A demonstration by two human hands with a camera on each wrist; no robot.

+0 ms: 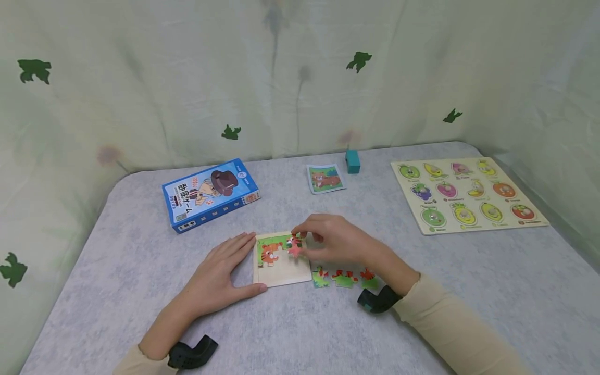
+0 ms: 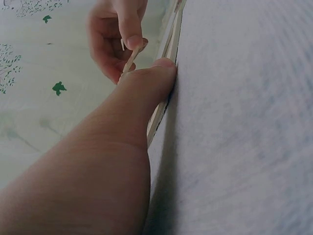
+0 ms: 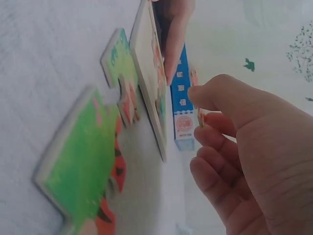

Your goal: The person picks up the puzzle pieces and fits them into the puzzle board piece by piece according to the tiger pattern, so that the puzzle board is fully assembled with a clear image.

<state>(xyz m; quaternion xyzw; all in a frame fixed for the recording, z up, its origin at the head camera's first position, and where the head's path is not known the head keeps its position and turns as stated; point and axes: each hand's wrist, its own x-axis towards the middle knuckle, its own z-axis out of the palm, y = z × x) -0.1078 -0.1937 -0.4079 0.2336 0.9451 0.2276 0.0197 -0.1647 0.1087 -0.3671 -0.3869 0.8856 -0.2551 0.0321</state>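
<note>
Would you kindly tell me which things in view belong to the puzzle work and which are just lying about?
Belonging to the job:
Puzzle tray, partly filled, touched by the left hand
Puzzle piece pinched by the right hand
Three loose pieces beside the tray

Apparently just lying about:
Blue box
Bear picture card
Teal block
Fruit board

Even diffuse light, soft shadows, wrist views — dimmer, blurrier

Four loose puzzle pieces [image 1: 345, 282], one tray [image 1: 289, 272] — one box [image 1: 208, 195], card [image 1: 325, 179], block [image 1: 353, 162], board [image 1: 507, 214].
</note>
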